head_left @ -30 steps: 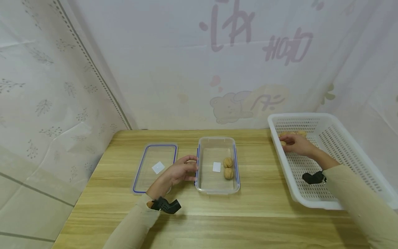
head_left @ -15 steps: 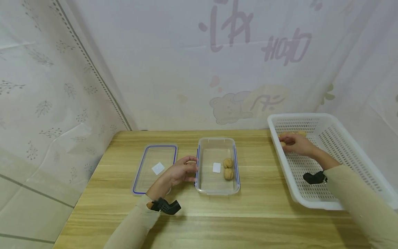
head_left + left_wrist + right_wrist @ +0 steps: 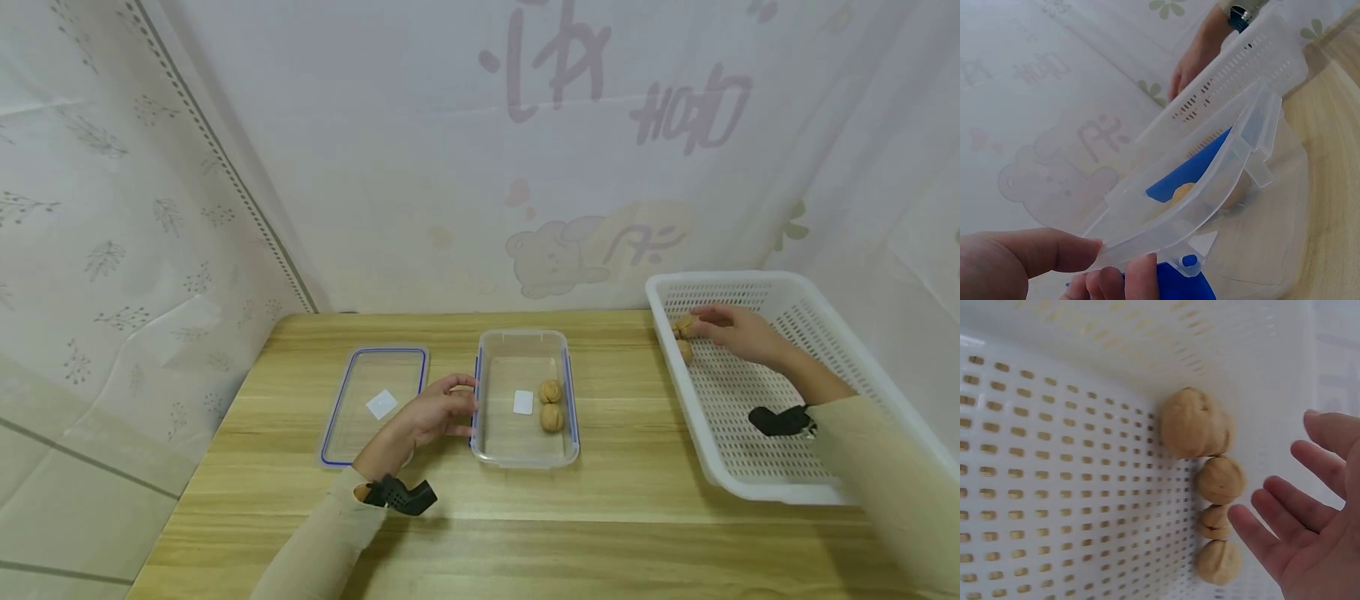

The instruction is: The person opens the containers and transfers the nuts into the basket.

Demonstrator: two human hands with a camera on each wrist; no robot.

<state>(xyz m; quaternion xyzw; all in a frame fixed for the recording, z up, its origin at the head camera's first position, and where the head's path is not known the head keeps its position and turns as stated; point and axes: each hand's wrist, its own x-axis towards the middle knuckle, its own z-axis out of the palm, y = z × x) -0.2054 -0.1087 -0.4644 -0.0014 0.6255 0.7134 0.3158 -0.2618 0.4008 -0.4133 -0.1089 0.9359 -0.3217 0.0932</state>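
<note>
My left hand [image 3: 435, 414] grips the left side of a clear plastic food container [image 3: 523, 460]. In the left wrist view, thumb and fingertips pinch its rim [image 3: 1169, 230] beside a blue latch. Two walnuts, an upper walnut [image 3: 551, 392] and a lower walnut [image 3: 552, 417], lie against the container's right wall. Over at the right, my right hand [image 3: 742, 335] is inside a white perforated basket [image 3: 723, 483], its spread fingers holding nothing. Several walnuts [image 3: 1220, 480] line the basket's left wall, right by those fingertips.
Left of the container lies its clear lid [image 3: 358, 446] with a blue seal, partly behind my left forearm. A white sticker [image 3: 522, 402] shows on the container's bottom. A printed curtain [image 3: 420, 167] hangs behind the wooden table [image 3: 600, 542].
My right hand has shifted rightward and slightly toward the back of the basket, uncovering walnuts by the left wall. My left hand and the container stay put.
</note>
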